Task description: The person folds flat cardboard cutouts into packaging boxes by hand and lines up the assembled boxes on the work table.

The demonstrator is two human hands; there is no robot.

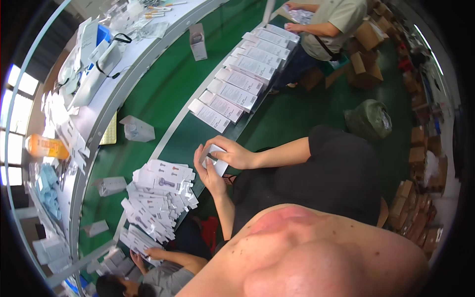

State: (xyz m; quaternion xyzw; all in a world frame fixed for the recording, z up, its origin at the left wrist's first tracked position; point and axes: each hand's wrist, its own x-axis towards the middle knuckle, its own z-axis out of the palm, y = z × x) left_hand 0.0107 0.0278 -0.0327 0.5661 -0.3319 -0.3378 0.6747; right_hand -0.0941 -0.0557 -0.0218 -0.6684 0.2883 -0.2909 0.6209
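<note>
A small white carton (pixel 221 167) is held between my two hands above the green belt. My left hand (pixel 213 182), the lower one, wraps the carton's near side with its thumb up along it. My right hand (pixel 236 154) grips the other side, its fingers curled around the edge. A dark opening shows in the carton's end by my thumbs; what is inside cannot be made out. A heap of flat printed white cartons (pixel 166 179) lies on the belt beside my left hand. Beyond my right hand, several formed white boxes (pixel 210 115) lie in a slanting row.
A co-worker's hands (pixel 154 253) touch flat cartons at the bottom; another person (pixel 324 27) works at the row's far end. Single cartons (pixel 137 129) stand on the green surface across the rail. A white bench (pixel 136 54) holds bags and tools. Brown boxes (pixel 363 69) lie at right.
</note>
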